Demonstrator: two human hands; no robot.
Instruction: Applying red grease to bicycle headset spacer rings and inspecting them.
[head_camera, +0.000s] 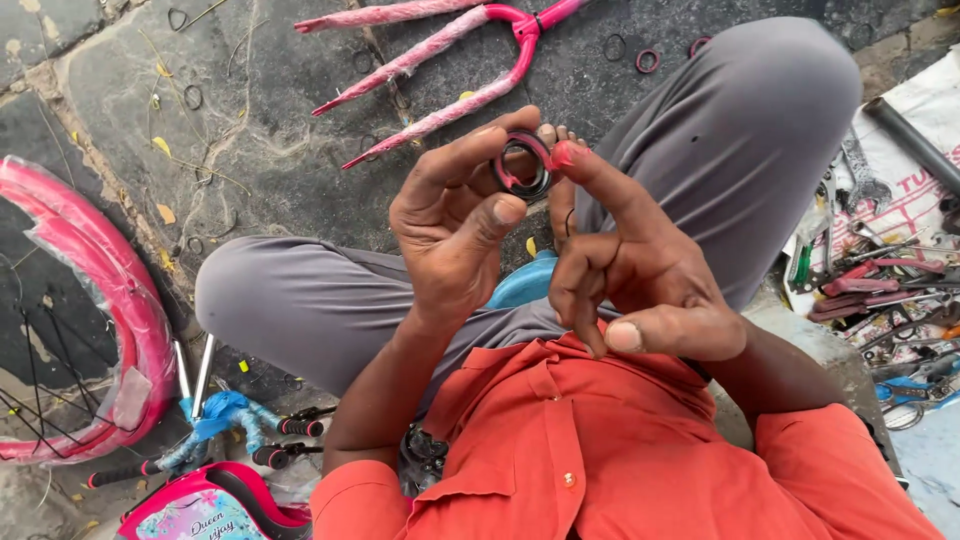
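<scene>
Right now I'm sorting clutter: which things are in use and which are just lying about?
In use: small black ring with pink grease, pinched by left hand; right hand smears it.

Lying about: pink bicycle fork, pink wrapped wheel rim, pile of metal hand tools.

One head-worn view is given, aimed steeply down and held close above the lap, with stone ground seen beyond.
</scene>
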